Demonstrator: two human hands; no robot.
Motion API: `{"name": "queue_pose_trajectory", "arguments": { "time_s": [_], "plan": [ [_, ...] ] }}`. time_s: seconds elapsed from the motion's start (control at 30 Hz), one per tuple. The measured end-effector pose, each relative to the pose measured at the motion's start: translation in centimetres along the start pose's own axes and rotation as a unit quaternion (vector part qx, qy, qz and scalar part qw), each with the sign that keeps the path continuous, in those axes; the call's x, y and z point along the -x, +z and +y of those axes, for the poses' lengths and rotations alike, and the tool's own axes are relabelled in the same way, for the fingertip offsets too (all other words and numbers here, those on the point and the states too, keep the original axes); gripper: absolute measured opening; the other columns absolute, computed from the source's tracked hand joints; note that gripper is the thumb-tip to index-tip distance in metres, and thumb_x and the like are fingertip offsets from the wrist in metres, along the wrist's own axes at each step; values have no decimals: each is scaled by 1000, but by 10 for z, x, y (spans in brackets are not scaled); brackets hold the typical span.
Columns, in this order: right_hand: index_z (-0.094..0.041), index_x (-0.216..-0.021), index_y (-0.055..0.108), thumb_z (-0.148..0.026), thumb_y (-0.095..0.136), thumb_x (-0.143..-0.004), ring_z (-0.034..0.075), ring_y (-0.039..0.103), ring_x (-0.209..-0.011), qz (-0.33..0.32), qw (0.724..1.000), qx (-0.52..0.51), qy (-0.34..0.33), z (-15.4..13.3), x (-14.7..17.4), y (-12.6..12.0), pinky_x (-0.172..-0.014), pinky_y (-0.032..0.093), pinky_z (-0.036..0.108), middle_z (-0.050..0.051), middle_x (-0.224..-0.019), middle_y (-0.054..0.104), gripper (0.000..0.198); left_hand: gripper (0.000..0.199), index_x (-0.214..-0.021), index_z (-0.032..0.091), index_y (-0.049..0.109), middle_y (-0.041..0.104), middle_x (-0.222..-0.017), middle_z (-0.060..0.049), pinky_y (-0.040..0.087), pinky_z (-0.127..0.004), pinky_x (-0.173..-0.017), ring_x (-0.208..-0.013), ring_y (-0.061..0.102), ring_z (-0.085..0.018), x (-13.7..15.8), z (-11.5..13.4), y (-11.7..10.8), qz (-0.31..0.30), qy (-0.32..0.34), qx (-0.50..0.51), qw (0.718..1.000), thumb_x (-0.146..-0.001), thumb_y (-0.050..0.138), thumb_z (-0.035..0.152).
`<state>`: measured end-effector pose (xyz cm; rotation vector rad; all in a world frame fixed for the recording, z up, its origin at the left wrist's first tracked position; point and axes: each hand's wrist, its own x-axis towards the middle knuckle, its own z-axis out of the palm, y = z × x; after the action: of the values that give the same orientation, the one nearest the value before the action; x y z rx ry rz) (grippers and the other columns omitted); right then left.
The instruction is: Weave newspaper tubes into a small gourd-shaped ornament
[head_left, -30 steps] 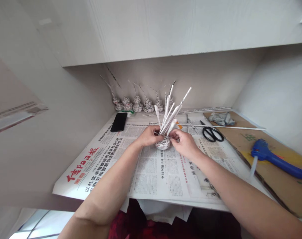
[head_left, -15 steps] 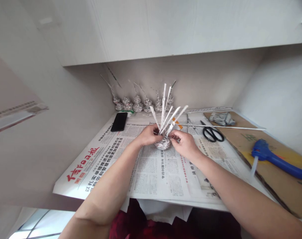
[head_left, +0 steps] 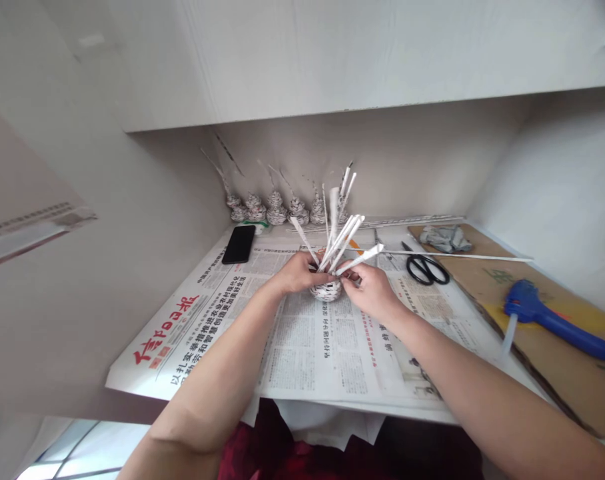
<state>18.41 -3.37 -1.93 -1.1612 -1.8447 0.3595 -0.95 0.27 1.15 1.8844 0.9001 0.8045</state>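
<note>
A small round woven newspaper basket sits on the newspaper in front of me, with several rolled-paper tubes sticking up and fanning out from its top. My left hand is closed around the left side, its thumb laid across the rim among the tube bases. On the other side my right hand pinches at the rim, by the base of a tube that leans right. The fingertips partly hide what they grip. A long thin paper stick stretches rightward from behind the basket.
Several woven paper gourd shapes line the back wall. A black phone lies left on the spread newspaper. To the right are black-handled scissors, cardboard, crumpled grey material and a blue glue gun. A cabinet overhangs the back.
The upright tubes have shifted and spread: one on the right now leans lower, and the tall ones have tipped right. Both hands stay at the basket's rim.
</note>
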Motion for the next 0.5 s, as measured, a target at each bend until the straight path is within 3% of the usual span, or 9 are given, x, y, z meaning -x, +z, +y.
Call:
{"name": "queue_pose_trajectory", "arguments": {
  "time_s": [0.5],
  "plan": [
    [-22, -81, 65, -23, 57, -83, 15, 66, -70, -20, 1000, -4, 20, -9, 1, -3, -66, 45, 26, -2, -75, 71, 8, 27, -91, 10, 72, 74, -90, -4, 49, -28, -79, -85, 66, -20, 1, 3, 4, 52, -25, -11, 998, -68, 62, 19]
  ]
}}
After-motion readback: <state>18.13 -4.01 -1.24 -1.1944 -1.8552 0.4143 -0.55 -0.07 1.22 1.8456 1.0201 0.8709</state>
